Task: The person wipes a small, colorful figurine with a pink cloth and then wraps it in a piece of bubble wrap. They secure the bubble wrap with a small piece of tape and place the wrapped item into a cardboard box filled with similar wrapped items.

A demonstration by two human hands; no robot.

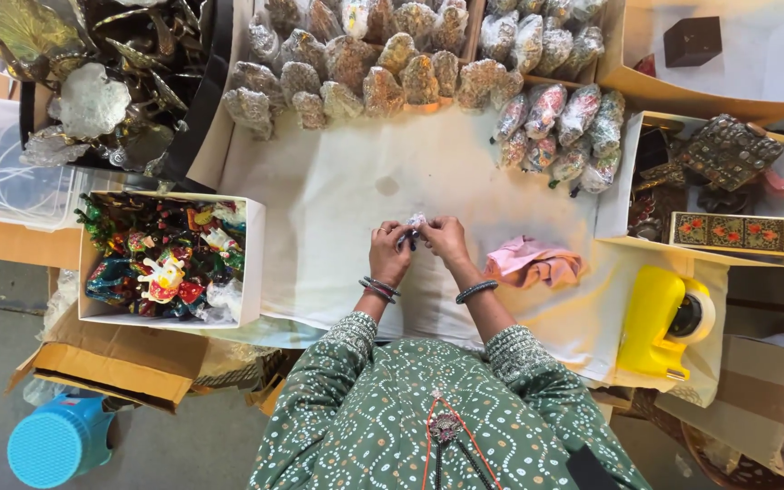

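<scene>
A green sleeved dress with tiny white dots point(383, 408) is showing. A soft pink cloth point(533, 260) is lying on a big white sheet point(338, 191). A bright yellow plastic tape holder point(653, 322) and a round blue stool point(58, 440) are shining. A long box with red flowers point(746, 233) is sitting there.

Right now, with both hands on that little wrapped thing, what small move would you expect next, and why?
Probably pressing the wrap closed around the small item. Both the left hand and the right hand pinch it together over the white cloth, and rows of wrapped pieces already lie beyond, so it looks nearly finished.
</scene>
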